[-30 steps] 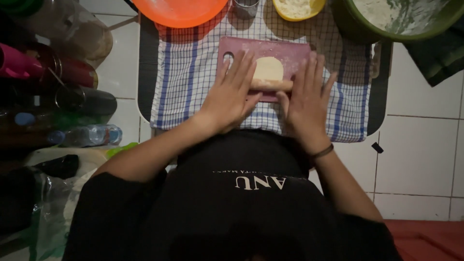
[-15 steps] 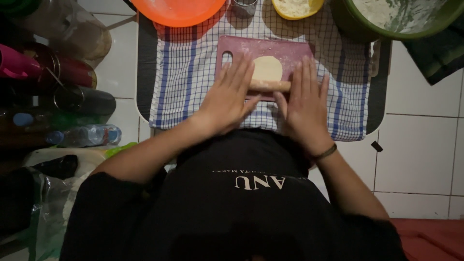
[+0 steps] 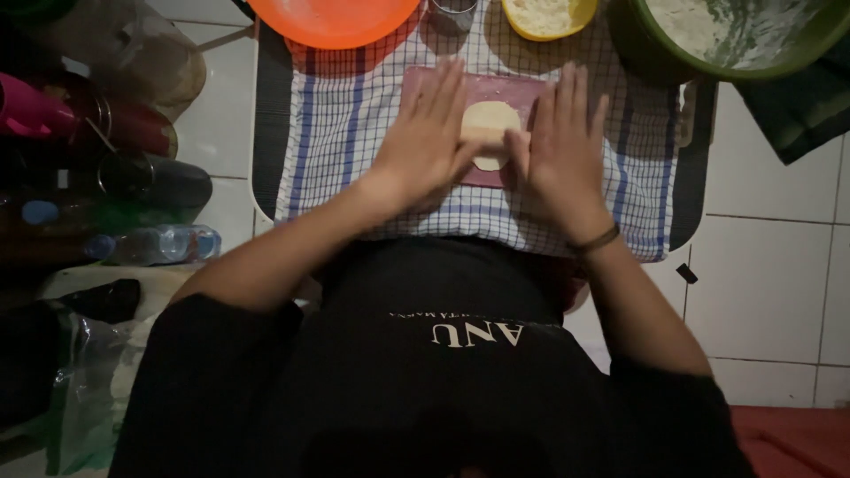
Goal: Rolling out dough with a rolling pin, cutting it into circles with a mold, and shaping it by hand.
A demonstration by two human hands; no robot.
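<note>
A flat round of pale dough (image 3: pixel 490 119) lies on a dark red board (image 3: pixel 509 87), which rests on a blue-and-white checked cloth (image 3: pixel 336 150). A wooden rolling pin (image 3: pixel 493 143) lies across the dough, mostly hidden under my palms. My left hand (image 3: pixel 429 142) presses flat on the pin's left end, fingers stretched forward. My right hand (image 3: pixel 562 155), with a dark band at the wrist, presses flat on the right end.
Beyond the board stand an orange plate (image 3: pixel 332 18), a metal cup (image 3: pixel 453 11), a yellow bowl of flour (image 3: pixel 549 16) and a large green bowl (image 3: pixel 735 35). Bottles and containers (image 3: pixel 159 243) crowd the left side. White floor tiles (image 3: pixel 770 283) lie at the right.
Both hands have pushed the rolling pin away from my body, from the dough's near edge to across its middle. The dough looks wider.
</note>
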